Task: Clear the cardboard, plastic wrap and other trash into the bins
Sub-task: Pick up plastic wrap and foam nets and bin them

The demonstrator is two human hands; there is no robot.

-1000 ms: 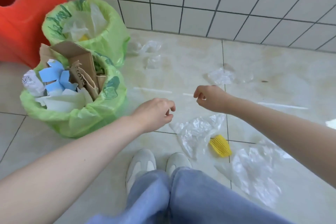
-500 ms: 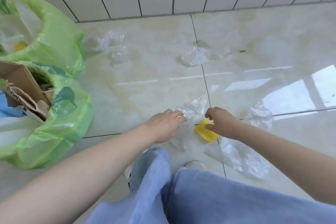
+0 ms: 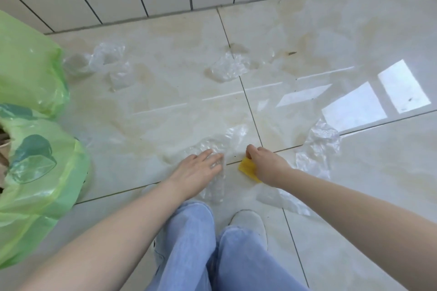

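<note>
Plastic wrap (image 3: 221, 149) lies crumpled on the floor tiles (image 3: 165, 101) at the center, under the left hand (image 3: 198, 170), whose straight fingers press flat on it. At 3 o'clock of it, the right hand (image 3: 264, 165) curls its fingers over a yellow scrap (image 3: 246, 168). Two green bin bags (image 3: 35, 172) stand at 9 o'clock.

Both bare forearms reach in from the lower corners toward the frame's centre. The left hand (image 3: 198, 168) lies flat, fingers straight. The right hand (image 3: 264, 165) is curled, knuckles up.
</note>
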